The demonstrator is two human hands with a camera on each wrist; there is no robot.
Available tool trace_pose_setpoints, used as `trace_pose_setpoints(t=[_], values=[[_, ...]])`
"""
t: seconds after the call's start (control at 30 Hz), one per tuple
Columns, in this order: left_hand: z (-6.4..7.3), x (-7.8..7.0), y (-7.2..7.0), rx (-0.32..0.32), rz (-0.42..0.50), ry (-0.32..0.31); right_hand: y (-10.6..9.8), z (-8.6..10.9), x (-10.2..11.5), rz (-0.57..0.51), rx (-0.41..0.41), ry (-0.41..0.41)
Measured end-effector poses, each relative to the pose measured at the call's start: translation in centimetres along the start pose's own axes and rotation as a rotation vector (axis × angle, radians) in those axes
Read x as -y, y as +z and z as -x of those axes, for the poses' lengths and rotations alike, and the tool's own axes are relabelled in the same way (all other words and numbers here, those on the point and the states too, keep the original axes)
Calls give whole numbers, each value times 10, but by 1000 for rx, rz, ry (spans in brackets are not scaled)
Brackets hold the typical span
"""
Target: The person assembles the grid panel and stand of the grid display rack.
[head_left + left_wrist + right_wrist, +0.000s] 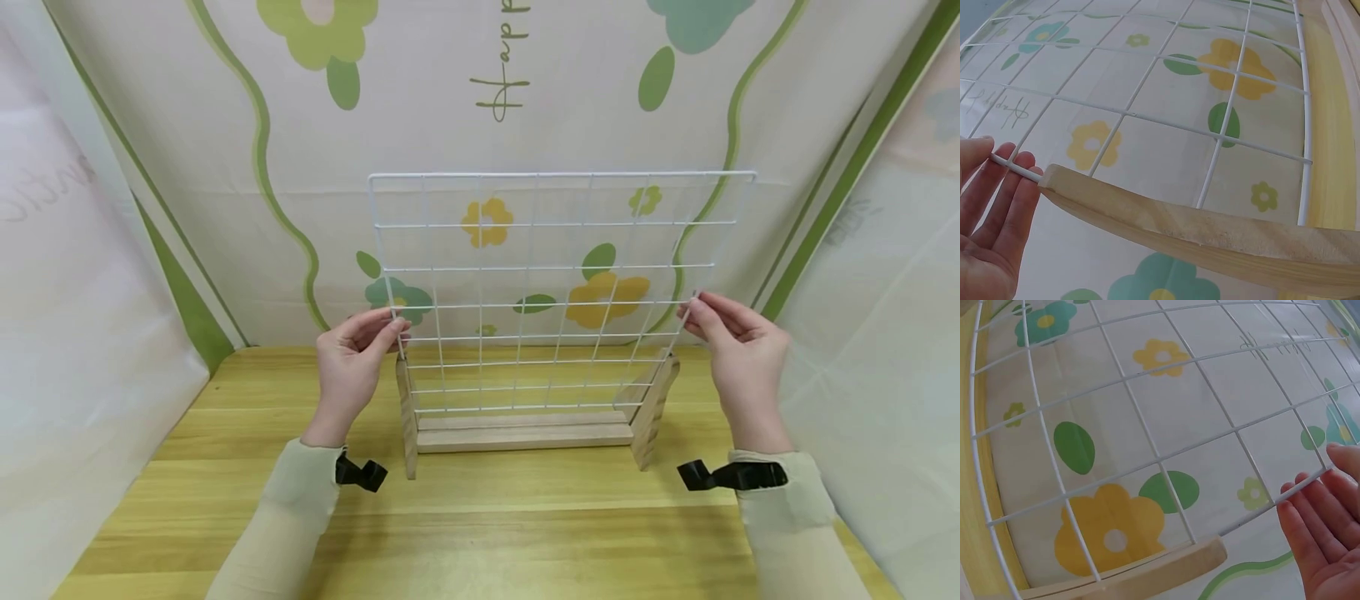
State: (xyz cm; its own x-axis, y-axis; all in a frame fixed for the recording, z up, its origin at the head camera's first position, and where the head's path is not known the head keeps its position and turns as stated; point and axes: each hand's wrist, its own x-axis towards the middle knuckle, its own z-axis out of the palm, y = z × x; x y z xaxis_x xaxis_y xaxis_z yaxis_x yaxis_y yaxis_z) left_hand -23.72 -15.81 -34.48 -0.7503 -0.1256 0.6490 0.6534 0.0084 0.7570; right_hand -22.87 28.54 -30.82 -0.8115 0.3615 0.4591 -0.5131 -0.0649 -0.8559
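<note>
A white wire grid panel (517,303) stands upright, leaning back slightly, its lower part between the side pieces of a wooden stand (525,435). My left hand (352,358) pinches the panel's left edge wire just above the left side piece. On the opposite edge, my right hand (738,358) pinches the wire above the right side piece. In the left wrist view, thumb and fingers meet on the wire close to the rounded end of the wooden side piece (1147,212). The right wrist view shows the other wooden end (1166,572) beside the grid wires.
The stand sits on a yellow wood-grain table (480,525). Behind it hangs a pale cloth (420,125) printed with flowers and lettering. More cloth walls rise at the left (82,250) and right (877,317). Each wrist wears a black strap.
</note>
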Motion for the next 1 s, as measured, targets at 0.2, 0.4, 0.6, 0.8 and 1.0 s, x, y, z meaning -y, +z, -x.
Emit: trace_pose_setpoints(t=[0.2, 0.4, 0.6, 0.8, 1.0], values=[[0, 2, -3, 9, 0, -15, 3, -6, 1, -28, -1, -18], [2, 5, -8, 46, -36, -65, 1, -5, -2, 2, -8, -1], [4, 7, -11, 64, -116, -93, -1, -2, -6, 13, -4, 1], [7, 8, -12, 63, -160, -122, -3, 2, -13, 23, -3, -5], [11, 12, -15, 84, -148, -112, -6, 6, -20, 39, 5, -22]])
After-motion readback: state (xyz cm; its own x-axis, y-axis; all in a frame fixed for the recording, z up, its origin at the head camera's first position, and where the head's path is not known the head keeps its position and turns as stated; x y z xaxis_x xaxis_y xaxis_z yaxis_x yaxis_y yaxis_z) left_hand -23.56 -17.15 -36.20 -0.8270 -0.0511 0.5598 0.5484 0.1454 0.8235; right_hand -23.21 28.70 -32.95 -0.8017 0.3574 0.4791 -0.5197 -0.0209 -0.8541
